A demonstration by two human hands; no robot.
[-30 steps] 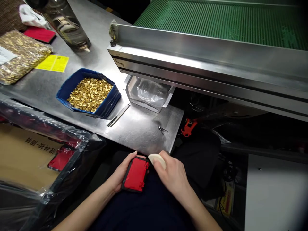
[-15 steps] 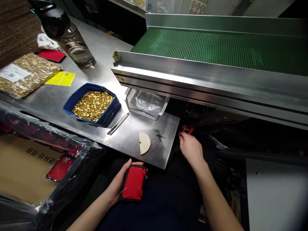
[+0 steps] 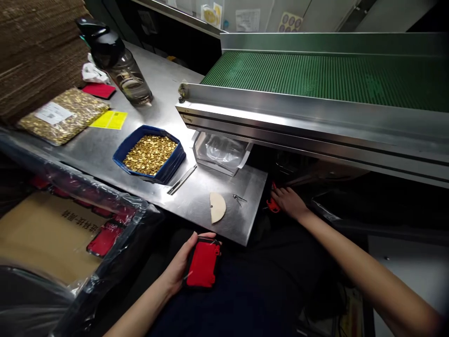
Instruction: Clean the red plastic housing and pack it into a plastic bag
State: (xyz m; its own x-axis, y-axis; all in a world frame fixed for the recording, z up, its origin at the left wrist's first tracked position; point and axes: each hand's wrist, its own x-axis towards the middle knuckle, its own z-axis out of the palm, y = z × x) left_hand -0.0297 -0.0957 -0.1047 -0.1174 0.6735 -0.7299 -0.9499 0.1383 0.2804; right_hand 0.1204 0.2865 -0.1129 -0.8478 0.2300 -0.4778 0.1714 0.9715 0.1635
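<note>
My left hand [image 3: 179, 267] holds a red and black flat case [image 3: 203, 263] over my lap, just below the metal table's front edge. To the right of the table, my right hand [image 3: 289, 200] reaches down onto an orange-handled tool [image 3: 271, 204] in the dark gap; its fingers touch the tool, but whether they grip it is hard to see. A beige half-round pad [image 3: 217, 207] lies on the steel table [image 3: 196, 201] near the edge, with a small metal clip [image 3: 239, 199] beside it.
A blue tray of small gold parts [image 3: 150, 154] sits mid-table with a metal strip [image 3: 181, 179] beside it. Behind are a clear bin [image 3: 222, 150], a bagged pile of gold parts [image 3: 63, 114], a bottle [image 3: 122, 70] and a green conveyor [image 3: 329, 77]. A plastic-lined box of red cases [image 3: 70, 220] stands left.
My right hand put the beige pad down on the table, then moved right and down to the orange-handled tool. My left hand kept hold of the red case.
</note>
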